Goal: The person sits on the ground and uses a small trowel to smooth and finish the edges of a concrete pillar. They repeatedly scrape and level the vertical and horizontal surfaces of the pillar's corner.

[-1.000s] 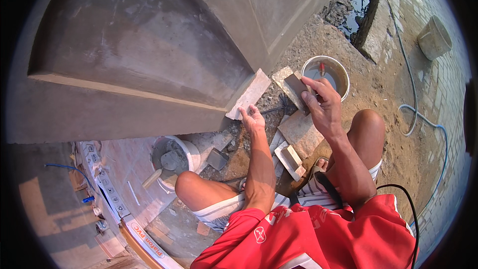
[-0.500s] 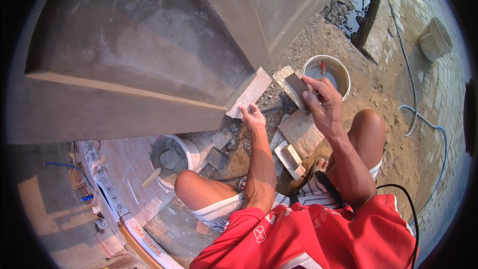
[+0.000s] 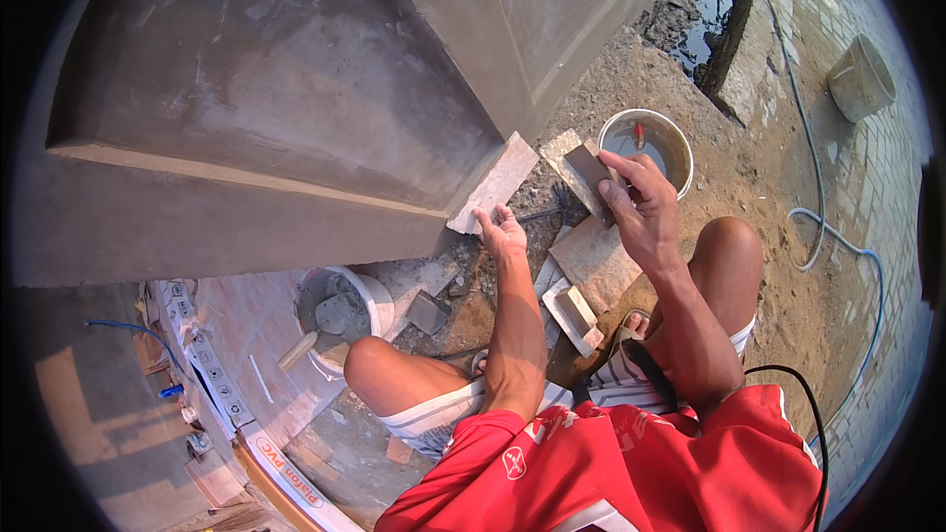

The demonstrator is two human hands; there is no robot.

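Note:
My left hand [image 3: 505, 232] presses flat against the lower edge of a pale stone tile [image 3: 496, 180] set at the foot of the grey plastered wall [image 3: 296, 108]. My right hand [image 3: 642, 205] grips a dark grey flat tool [image 3: 589, 168], held over another pale tile [image 3: 562, 151] on the ground. Just behind it stands a round bucket of murky water [image 3: 650, 141] with a red-handled tool in it.
A white bucket of grey mortar with a trowel [image 3: 340, 313] stands by my left knee. Loose tile pieces [image 3: 594, 258] and a small block [image 3: 574, 313] lie between my legs. A hose [image 3: 838, 236] runs over the sandy ground at right, near an upturned bucket [image 3: 860, 77].
My right hand with the flat tool has shifted slightly away from the water bucket's rim. My left hand stays at the tile's edge.

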